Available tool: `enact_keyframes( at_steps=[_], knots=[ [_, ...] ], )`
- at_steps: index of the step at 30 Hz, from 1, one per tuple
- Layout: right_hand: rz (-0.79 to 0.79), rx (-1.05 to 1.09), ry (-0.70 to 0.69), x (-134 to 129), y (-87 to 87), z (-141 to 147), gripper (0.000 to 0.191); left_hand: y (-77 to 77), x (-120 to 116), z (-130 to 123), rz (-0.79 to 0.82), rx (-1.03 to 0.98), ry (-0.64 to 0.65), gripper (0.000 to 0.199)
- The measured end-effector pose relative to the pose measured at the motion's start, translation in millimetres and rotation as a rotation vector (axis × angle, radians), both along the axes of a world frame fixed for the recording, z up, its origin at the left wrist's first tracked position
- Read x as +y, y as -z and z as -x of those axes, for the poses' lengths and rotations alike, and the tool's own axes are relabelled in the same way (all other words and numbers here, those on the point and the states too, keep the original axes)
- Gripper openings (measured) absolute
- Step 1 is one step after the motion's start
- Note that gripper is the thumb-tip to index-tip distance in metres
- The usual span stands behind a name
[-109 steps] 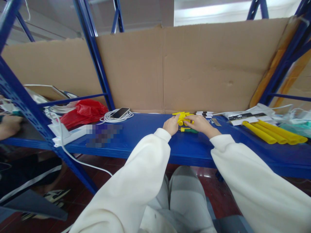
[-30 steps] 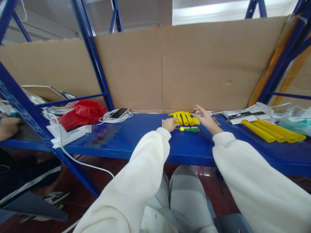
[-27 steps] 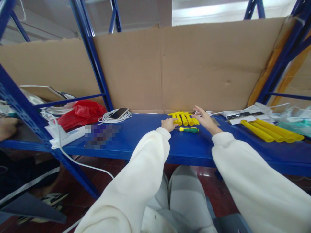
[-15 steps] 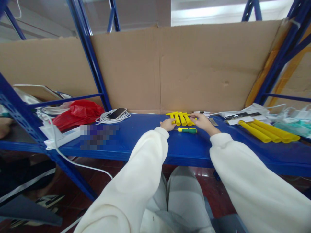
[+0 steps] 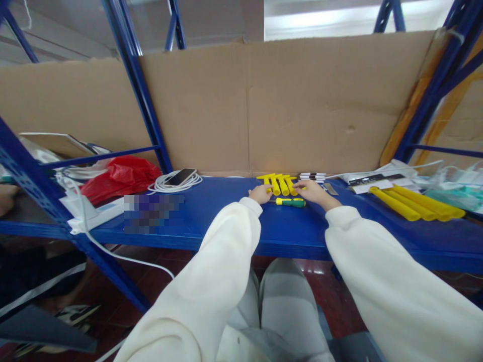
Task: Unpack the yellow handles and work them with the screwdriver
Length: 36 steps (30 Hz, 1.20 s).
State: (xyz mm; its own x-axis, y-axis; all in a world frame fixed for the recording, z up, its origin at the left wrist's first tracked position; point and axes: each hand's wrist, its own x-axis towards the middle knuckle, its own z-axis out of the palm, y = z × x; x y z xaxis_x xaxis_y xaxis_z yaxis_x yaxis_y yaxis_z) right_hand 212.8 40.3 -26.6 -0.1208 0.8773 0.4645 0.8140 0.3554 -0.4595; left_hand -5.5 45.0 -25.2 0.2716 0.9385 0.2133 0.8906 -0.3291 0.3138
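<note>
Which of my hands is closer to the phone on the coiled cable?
Left. Your left hand is right of the phone, at the left end of the yellow pieces; your right hand is farther right, at their right end.

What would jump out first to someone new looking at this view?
Probably the bright yellow pieces between the two hands, with the green-and-yellow screwdriver just in front. Then the long yellow tubes at the right, and the crumpled red bag at the left.
</note>
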Motion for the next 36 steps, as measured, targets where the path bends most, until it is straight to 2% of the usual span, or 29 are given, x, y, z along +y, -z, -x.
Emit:
enact_keyframes(
  at_steps=[14, 23, 31, 34, 36],
  knots=[
    [-0.019, -0.031, -0.024, 3.1, 2.3, -4.1, 0.025, -0.6, -1.9, 0.7, -0.013, -0.017, 0.012, 0.044],
    [-0.002, -0.042, -0.015, 1.0, 1.8, -3.0, 0.028, -6.1, -7.5, 2.3, -0.138, -0.135, 0.008, 0.039],
    [-0.027, -0.089, -0.028, 1.2, -0.7, -9.8, 0.026, -12.2, -20.0, 1.8, -0.190, -0.218, 0.151, 0.036],
    [-0.027, -0.092, 0.061, 1.8, -3.4, -19.0, 0.028, -13.3, -24.1, 1.5, -0.157, -0.226, 0.159, 0.035],
    [-0.018, -0.070, 0.231, 1.6, -4.5, -29.9, 0.028, -13.9, -25.6, 1.6, -0.135, -0.223, 0.162, 0.036]
  ],
)
